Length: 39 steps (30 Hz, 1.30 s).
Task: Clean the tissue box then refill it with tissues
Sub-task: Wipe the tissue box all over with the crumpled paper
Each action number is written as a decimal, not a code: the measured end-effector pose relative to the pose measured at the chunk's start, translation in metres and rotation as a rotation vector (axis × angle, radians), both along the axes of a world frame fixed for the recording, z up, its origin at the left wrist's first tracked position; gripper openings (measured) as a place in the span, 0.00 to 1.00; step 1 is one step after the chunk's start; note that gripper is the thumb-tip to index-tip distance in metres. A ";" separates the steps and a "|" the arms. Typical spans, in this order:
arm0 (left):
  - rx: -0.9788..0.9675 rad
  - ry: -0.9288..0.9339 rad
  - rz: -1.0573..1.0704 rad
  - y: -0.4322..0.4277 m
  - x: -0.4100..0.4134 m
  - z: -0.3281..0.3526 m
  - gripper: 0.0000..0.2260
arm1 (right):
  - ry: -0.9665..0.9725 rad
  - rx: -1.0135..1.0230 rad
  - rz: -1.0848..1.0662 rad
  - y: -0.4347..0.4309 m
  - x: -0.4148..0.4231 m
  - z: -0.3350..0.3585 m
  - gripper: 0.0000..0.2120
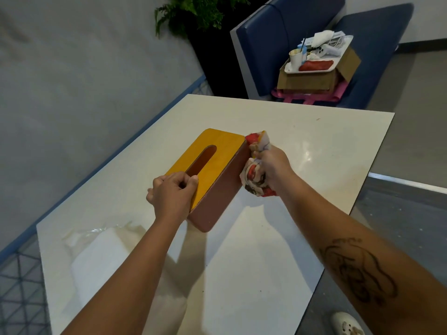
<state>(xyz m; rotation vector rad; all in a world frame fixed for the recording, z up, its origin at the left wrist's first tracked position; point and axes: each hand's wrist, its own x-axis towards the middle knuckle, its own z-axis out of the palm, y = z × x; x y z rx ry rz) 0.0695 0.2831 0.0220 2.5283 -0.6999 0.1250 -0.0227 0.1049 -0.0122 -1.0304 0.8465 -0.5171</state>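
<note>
A tissue box (219, 163) with a yellow wooden lid and brown sides lies on the white table (314, 146). Its long slot shows a dark inside. My left hand (170, 195) grips the box's near end, fingers curled over the lid at the slot's edge. My right hand (272, 166) holds a bunched red-and-white printed cloth (255, 174) against the box's right side. A pack of white tissues in clear plastic wrap (99, 252) lies on the table at the near left.
Beyond the table's far edge stand blue padded seats (273, 39) with a cardboard box (316, 78) bearing a tray of cups and litter. A potted plant (200, 13) is at the back. A shoe (348, 325) shows on the floor at lower right.
</note>
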 end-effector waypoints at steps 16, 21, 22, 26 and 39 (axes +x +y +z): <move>-0.008 0.004 -0.009 0.001 0.004 -0.002 0.13 | -0.194 -0.487 -0.049 0.104 -0.011 0.001 0.22; -0.030 0.028 -0.004 0.001 0.005 -0.002 0.12 | -0.319 -0.402 0.074 0.138 -0.029 -0.003 0.19; -0.032 0.027 -0.004 0.001 0.004 -0.002 0.13 | -0.328 -0.300 0.095 0.135 -0.032 0.000 0.16; -0.021 0.014 -0.005 0.001 0.002 -0.002 0.14 | -0.251 -0.117 -0.055 0.092 -0.044 0.021 0.18; -0.043 0.048 0.007 0.001 0.002 0.000 0.12 | -0.238 -0.689 -0.004 0.148 -0.008 -0.023 0.23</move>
